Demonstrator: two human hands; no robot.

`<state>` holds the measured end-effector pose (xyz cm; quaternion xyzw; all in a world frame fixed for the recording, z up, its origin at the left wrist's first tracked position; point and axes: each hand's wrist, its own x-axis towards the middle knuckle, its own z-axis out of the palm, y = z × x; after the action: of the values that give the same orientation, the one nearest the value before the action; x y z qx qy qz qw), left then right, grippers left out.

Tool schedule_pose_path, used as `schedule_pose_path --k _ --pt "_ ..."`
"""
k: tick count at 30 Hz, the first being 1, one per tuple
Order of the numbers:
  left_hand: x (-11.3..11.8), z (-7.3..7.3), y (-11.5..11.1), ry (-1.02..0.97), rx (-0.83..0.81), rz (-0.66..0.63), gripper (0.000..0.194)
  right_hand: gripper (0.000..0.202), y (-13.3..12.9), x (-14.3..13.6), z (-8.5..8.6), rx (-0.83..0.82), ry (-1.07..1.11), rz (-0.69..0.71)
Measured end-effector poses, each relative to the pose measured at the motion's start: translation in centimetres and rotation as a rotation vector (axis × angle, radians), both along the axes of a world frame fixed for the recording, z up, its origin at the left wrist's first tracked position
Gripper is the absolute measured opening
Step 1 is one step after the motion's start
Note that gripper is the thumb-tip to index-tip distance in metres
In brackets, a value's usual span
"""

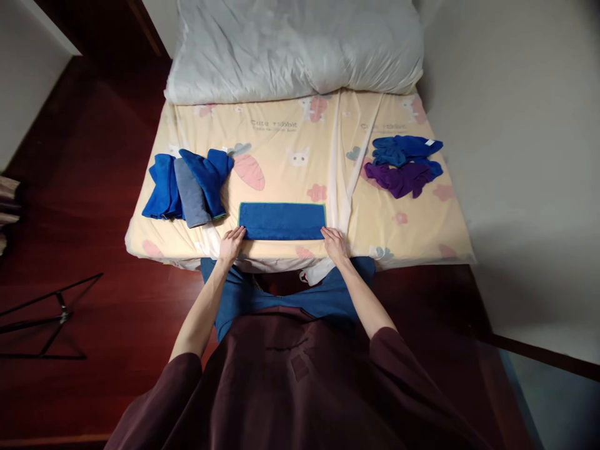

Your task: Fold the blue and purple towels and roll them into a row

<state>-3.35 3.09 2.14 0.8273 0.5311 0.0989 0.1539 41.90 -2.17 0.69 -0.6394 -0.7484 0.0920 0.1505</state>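
Lying flat, green-edged blue cloth [282,220], long rectangle, hands [232,242] [334,244] touching near corners, any pinch unclear.

A blue cloth [282,220] edged in green lies flat, folded into a wide strip, on a patterned sheet [281,187].

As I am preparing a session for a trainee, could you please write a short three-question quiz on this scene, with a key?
1. Where on the flat blue cloth are the left hand and the right hand?
2. True or false: the purple cloth lies to the right of the flat blue cloth.
3. In the left-hand pile, what colour is the middle cloth: A, red; B, grey-blue; C, yellow?

Key: 1. At its near corners, the left hand at the left one, the right hand at the right one. 2. True. 3. B.
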Motion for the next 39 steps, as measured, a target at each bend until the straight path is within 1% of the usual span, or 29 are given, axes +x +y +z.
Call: schedule_pose_path --k 3,5,7,9,12,14,16,19,22,25,28,30,33,39 --pt "-1.0 0.3 -1.7 -0.014 -0.006 -0.011 0.054 0.049 -1.9 0.7 0.1 0.001 0.046 0.036" --pt "-1.7 0.0 -3.0 -0.064 -0.011 0.004 0.054 0.049 -3.3 1.0 0.0 -0.003 0.128 0.049" --pt "-2.1 -0.5 -3.8 -0.159 -0.017 0.04 0.055 0.05 -4.1 1.2 -0.3 -0.01 0.253 0.016" --pt "-2.3 -1.2 -4.1 -0.286 -0.025 0.112 0.054 0.049 -4.1 1.2 -0.6 -0.018 0.398 -0.071" --pt "-2.2 -1.8 -3.6 -0.443 -0.041 0.254 0.046 0.038 -3.1 1.2 -1.1 -0.046 0.582 -0.204" --pt "-2.0 -1.8 -3.0 -0.489 -0.048 0.335 0.039 0.031 -2.4 1.2 -1.3 -0.074 0.663 -0.247" --pt "-1.9 -1.7 -2.5 -0.504 -0.056 0.409 0.034 0.027 -1.8 1.4 -1.5 -0.091 0.712 -0.289" --pt "-1.5 -1.3 -1.7 -0.504 -0.083 0.506 0.034 0.038 -1.2 1.4 -1.7 -0.086 0.742 -0.35" --pt "-1.1 -0.9 -0.9 -0.517 -0.122 0.569 0.037 0.048 -0.5 1.3 -2.1 -0.049 0.748 -0.409" --pt "-0.8 -0.7 -0.5 -0.518 -0.163 0.612 0.037 0.051 0.3 1.1 -2.5 -0.045 0.771 -0.479" --pt "-0.7 -0.6 -0.6 -0.528 -0.172 0.651 0.036 0.051 0.8 1.1 -2.9 -0.073 0.81 -0.518" --pt "-0.7 -0.5 -0.9 -0.542 -0.168 0.654 0.034 0.051 0.9 1.1 -2.9 -0.076 0.822 -0.52" --pt "-0.7 -0.4 -1.2 -0.543 -0.164 0.62 0.031 0.049 1.0 1.1 -2.8 -0.066 0.803 -0.505" --pt "-0.4 -0.5 -1.6 -0.473 -0.132 0.587 0.026 0.037 0.9 0.8 -2.1 -0.035 0.684 -0.487"
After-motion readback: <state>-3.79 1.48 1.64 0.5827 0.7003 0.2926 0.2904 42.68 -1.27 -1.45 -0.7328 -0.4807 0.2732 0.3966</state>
